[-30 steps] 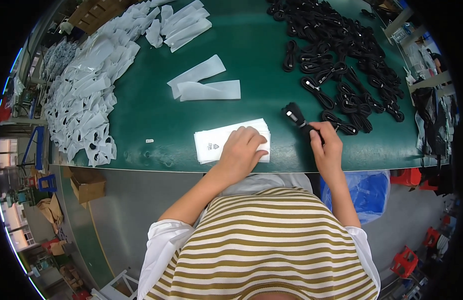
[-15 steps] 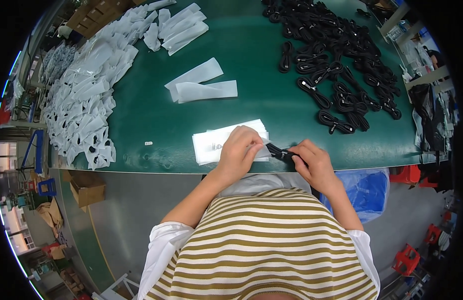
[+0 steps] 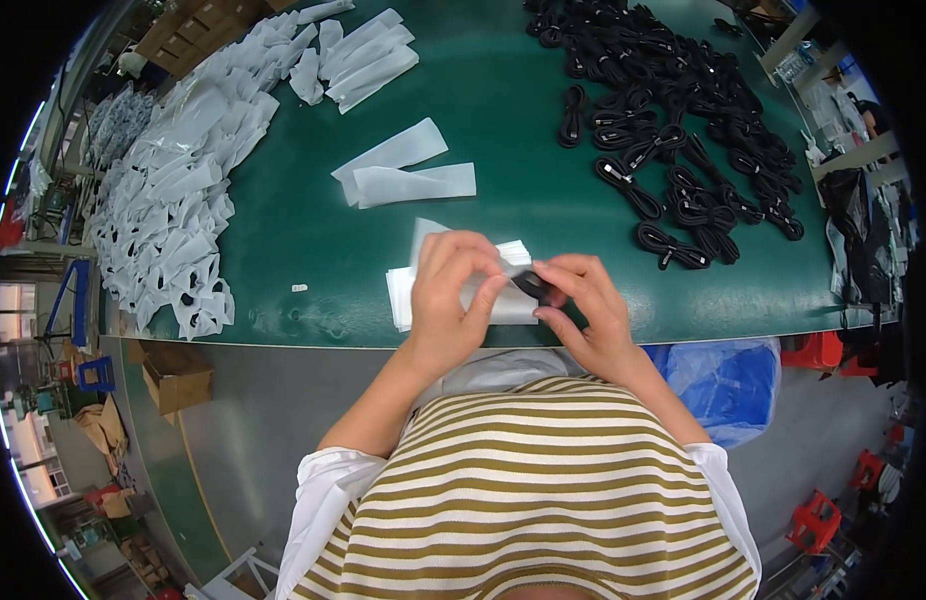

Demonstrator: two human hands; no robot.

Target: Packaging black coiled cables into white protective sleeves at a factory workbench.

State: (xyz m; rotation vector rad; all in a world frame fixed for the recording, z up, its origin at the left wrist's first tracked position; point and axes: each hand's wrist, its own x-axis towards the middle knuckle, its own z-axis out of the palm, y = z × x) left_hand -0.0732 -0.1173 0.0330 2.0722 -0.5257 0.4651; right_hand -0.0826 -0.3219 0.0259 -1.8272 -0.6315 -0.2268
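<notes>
My left hand (image 3: 448, 295) pinches a frosted white plastic sleeve (image 3: 424, 237), whose far end sticks up beyond my knuckles. My right hand (image 3: 589, 312) has thumb and fingers closed on a coiled black cable (image 3: 530, 284). The cable's left end is at the sleeve's mouth, between my two hands; how far in it reaches is hidden by my fingers. Below both hands, near the table's front edge, lies a stack of flat white sleeves (image 3: 399, 308), partly covered by my left hand.
Two loose sleeves (image 3: 415, 184) lie beyond the stack. A big heap of filled white sleeves (image 3: 173, 200) spreads along the left of the green table (image 3: 503, 130). Coiled black cables (image 3: 663, 100) pile up at the right. A blue bin with a clear liner (image 3: 723, 385) stands below the front edge.
My right hand has moved left with the cable, up against my left hand. The sleeve has turned, and its far end now rises above my left hand.
</notes>
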